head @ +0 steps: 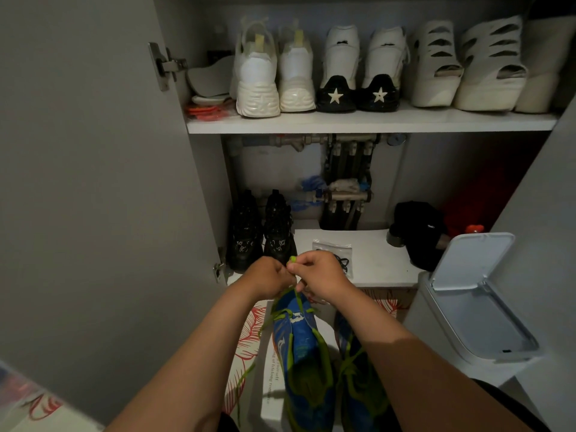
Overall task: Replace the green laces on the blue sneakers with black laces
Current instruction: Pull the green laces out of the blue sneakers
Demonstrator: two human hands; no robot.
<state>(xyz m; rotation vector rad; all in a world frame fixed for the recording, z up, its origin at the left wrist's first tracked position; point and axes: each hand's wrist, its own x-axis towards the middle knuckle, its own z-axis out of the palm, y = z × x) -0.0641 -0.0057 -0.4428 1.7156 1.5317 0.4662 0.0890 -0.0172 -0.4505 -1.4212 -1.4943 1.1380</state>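
Two blue sneakers with green trim stand on the floor mat between my forearms, the left sneaker (300, 353) and the right sneaker (358, 378). A green lace (293, 302) runs up from the left sneaker's toe end. My right hand (321, 275) pinches the lace tip between thumb and finger. My left hand (269, 277) is curled beside it and grips the same lace lower down. A loose lace end trails left over the mat. A clear plastic bag with black laces (338, 257) lies on the white cabinet floor just beyond my hands.
A white bin (467, 294) with its lid up stands at the right. Black boots (260, 232) sit in the cabinet's lower left, and a black item (417, 232) at the right. Several white shoes line the upper shelf (371, 121). The open cabinet door (93, 182) is at the left.
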